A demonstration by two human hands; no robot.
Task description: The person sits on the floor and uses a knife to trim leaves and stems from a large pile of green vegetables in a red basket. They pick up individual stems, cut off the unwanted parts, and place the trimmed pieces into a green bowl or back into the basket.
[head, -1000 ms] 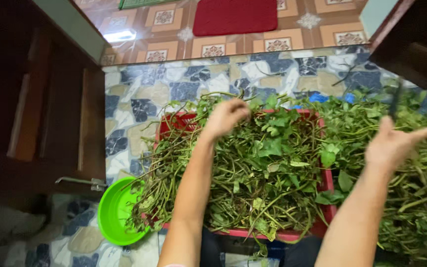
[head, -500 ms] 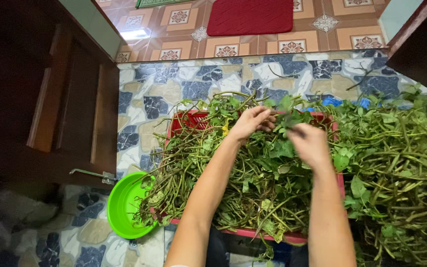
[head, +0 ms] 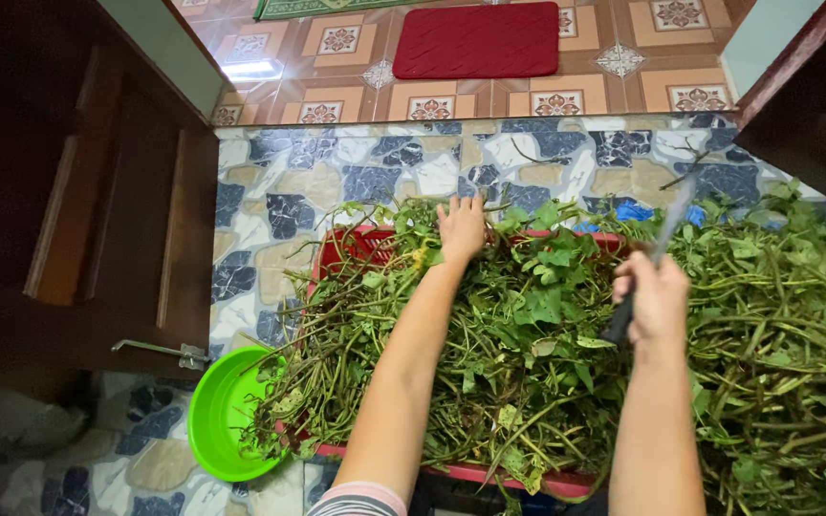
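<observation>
You have no packages, labels, signs or screens in front of you here.

A single head-worn camera looks steeply down from above the person's own arms, facing the floor ahead. The heap of leafy green stems (head: 528, 354) fills the near centre, close to the lens; the red mat (head: 478, 40) lies farthest off at 12 o'clock, the green bowl (head: 217, 420) at 8 o'clock.
</observation>
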